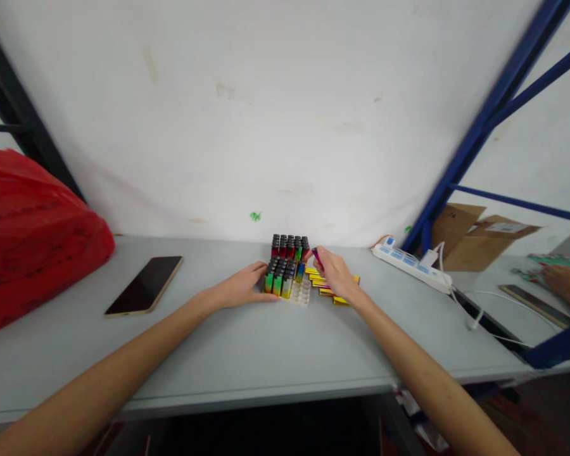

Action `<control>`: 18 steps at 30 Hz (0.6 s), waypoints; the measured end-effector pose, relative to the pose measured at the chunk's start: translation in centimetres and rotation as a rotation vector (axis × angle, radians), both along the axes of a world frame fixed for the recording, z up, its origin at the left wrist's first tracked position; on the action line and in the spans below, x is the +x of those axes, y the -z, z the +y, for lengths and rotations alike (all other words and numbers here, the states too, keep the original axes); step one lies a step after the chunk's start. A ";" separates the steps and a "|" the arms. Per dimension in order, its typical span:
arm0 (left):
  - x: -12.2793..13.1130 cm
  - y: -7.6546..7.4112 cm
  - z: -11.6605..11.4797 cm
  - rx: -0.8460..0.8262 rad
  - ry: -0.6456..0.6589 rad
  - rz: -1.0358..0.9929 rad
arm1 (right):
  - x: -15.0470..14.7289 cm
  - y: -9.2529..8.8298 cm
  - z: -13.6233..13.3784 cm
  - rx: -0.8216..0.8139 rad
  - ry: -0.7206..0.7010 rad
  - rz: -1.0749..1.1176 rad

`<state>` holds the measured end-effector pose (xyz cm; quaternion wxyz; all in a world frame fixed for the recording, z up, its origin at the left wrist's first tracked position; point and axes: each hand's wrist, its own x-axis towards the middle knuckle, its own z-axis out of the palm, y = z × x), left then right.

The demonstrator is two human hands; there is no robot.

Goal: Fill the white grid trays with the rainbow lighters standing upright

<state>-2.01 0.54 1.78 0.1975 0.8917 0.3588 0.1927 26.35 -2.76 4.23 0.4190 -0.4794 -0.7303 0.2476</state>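
Note:
Several lighters with black tops and green-to-yellow bodies stand upright in a pale tray with round holes. My left hand rests at the tray's left side, fingers and thumb apart around its corner. Above the tray's right side, my right hand grips a purple-pink lighter between thumb and fingers. Behind stands another block of upright lighters, mostly red. Gold lighters lie flat in a loose stack under and beside my right hand. Part of the tray's right columns shows bare holes.
A phone lies on the grey table at left, near a red plastic bag. At right are a white power strip with cables, a blue metal frame and a cardboard box. Another person's hand shows far right.

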 end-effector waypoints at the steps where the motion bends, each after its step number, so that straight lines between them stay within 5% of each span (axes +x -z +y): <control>1: 0.0 0.0 0.0 0.002 -0.001 -0.001 | 0.1 -0.2 -0.2 0.088 -0.002 -0.083; 6: 0.0 0.1 0.0 0.001 0.000 -0.011 | 0.4 -0.6 -0.2 0.363 -0.029 -0.290; 18: 0.0 0.0 0.0 -0.014 0.011 -0.009 | 0.5 0.4 0.0 0.160 -0.137 -0.318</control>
